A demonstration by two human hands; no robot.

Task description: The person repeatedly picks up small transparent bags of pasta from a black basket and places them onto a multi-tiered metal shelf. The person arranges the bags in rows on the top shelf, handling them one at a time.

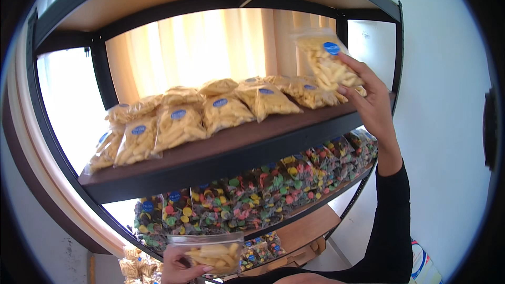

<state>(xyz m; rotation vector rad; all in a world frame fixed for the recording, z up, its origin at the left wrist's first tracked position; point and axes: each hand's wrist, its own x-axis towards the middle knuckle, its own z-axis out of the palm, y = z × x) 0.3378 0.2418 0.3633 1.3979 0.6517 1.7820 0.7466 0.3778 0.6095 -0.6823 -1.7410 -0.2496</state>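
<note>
My right hand point(369, 94) grips a clear zip bag of pale yellow stick-shaped snacks point(329, 65) with a blue round label, raised above the right end of the upper shelf. Low in the view, my left hand point(185, 266) holds another zip bag of yellow snacks point(217, 258), upright, its zip edge at the top. Between and beyond my hands, several similar bags point(181, 124) stand in rows on the brown shelf board point(221, 140), some stacked on others, most with blue labels showing.
A dark metal shelf frame point(236, 163) surrounds the boards. Below, bags of multicoloured round pieces point(252, 197) fill a shelf. Lower still are more bags point(138, 264) and cardboard point(303, 260). A curtain point(205, 43) hangs behind; a pale wall point(442, 98) is at right.
</note>
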